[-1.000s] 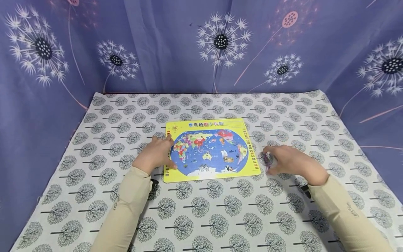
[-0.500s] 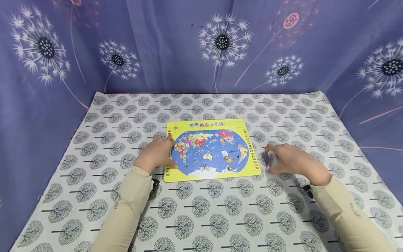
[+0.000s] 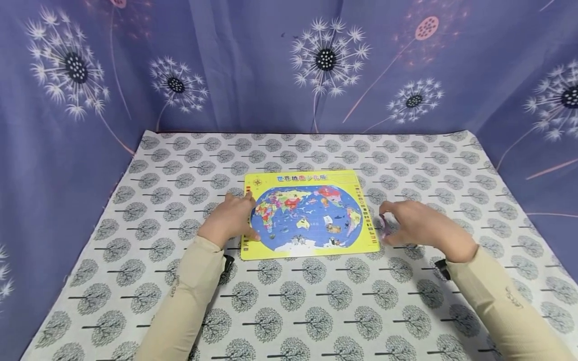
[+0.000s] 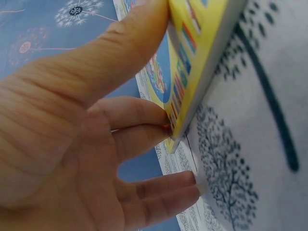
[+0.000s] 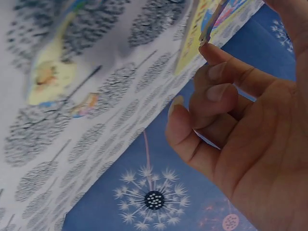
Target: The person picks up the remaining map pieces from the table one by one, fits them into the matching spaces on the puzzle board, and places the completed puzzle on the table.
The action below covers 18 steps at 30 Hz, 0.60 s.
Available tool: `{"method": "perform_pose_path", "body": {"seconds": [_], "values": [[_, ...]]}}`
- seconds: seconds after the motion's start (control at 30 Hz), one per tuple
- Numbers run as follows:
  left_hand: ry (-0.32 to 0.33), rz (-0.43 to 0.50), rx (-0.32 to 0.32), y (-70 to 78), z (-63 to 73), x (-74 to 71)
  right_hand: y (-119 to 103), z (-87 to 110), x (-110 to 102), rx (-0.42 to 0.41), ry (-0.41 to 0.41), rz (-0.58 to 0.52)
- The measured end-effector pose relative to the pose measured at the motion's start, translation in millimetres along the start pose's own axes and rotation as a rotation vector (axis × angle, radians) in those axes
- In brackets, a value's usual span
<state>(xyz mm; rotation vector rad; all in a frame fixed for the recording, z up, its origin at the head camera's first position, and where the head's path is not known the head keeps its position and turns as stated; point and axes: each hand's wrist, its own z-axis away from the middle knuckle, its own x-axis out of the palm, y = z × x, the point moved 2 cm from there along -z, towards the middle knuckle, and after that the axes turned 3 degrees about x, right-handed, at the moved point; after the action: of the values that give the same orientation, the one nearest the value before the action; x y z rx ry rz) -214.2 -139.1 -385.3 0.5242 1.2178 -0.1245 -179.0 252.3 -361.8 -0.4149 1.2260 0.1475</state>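
Observation:
A yellow-bordered world map board (image 3: pixel 311 253) with a blue ocean lies on the patterned cloth. My left hand (image 3: pixel 228 218) rests at its left edge, thumb and index finger spread along the border. In the left wrist view the thumb (image 4: pixel 115 53) lies over the border, and two fingertips touch the edge. Just off the board's right edge, my right hand (image 3: pixel 417 225) pinches a thin purplish piece (image 3: pixel 385 226) between thumb and fingers. The right wrist view shows this piece (image 5: pixel 211 24) edge-on at the index fingertip; its kind cannot be made out.
The cloth (image 3: pixel 334 321) with grey trees covers the table. In the right wrist view a blurred yellow shape (image 5: pixel 50 79) and a small multicoloured bit (image 5: pixel 85 105) show against the cloth. A blue dandelion curtain (image 3: pixel 253 65) stands behind and at both sides.
My head view has turned slightly left. The right hand has come a little closer to the board's right edge with the thin piece. The left hand stays at the board's left edge.

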Motion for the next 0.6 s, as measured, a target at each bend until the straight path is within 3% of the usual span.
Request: {"method": "perform_pose_path", "body": {"seconds": [0.6], "values": [[0.003,-0.002,-0.004,-1.0,-0.8,0.1,-16.8,-18.6,0.3,-0.048,0.024,-0.019]]}}
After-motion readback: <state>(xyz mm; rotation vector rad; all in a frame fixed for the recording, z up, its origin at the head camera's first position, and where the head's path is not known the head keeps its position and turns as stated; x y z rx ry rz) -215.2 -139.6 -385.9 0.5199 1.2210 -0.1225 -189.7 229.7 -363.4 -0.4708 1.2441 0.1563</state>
